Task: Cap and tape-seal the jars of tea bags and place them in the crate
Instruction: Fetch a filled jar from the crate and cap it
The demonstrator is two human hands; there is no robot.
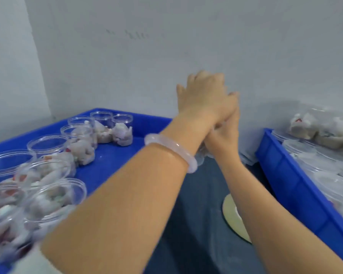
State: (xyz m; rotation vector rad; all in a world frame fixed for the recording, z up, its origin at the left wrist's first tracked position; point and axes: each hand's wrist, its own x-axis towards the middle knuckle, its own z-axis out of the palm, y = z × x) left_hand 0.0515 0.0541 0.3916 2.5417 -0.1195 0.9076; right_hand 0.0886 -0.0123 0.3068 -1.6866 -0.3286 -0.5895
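The left hand (204,95) is laid over the right hand (224,135) — what is gripped between them cannot be told. Any cap should be seated level, then twisted firmly.

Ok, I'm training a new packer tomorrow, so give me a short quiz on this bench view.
1. True or false: the jars in the left blue tray already have caps on.
2. Which wrist wears the bracelet? A) left B) right C) neither
3. Fill in: the pale tape roll lies on the dark table, partly hidden under the ____ forearm.

Key: 1 false, they are open; 2 A; 3 right.
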